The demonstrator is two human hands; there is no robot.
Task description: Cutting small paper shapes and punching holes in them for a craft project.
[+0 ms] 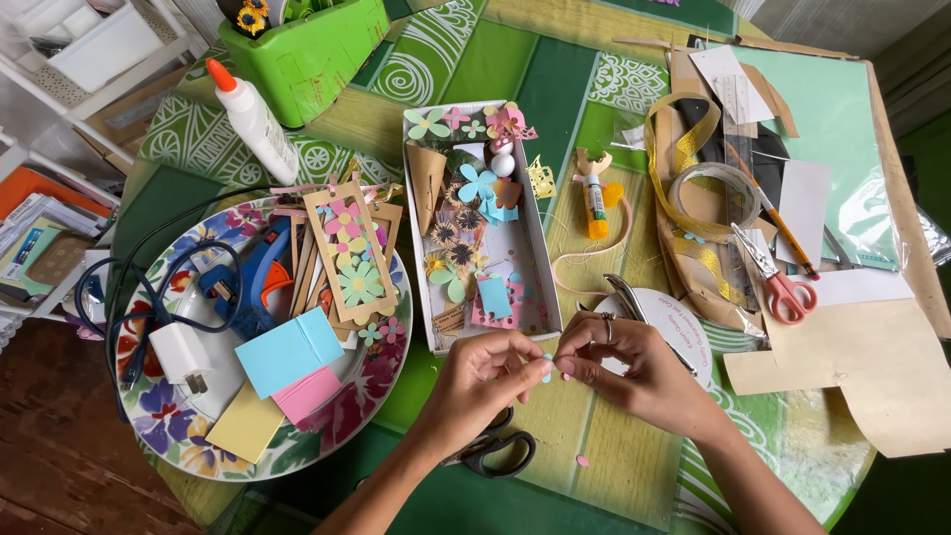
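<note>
On the green patterned tablecloth (515, 69) (craft clutter everywhere), both hands' (555, 372) grip pinches a tiny blue paper piece (547, 369).

tiny blue bit (547, 368) btwn hands too small to ID, black scissors (498, 452) partly hidden

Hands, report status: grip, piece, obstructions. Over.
Left hand and right hand together, fingertips in a pinch grip on a tiny light-blue paper piece. Black scissors lie just under the left wrist. White box of paper flowers close ahead.
</note>
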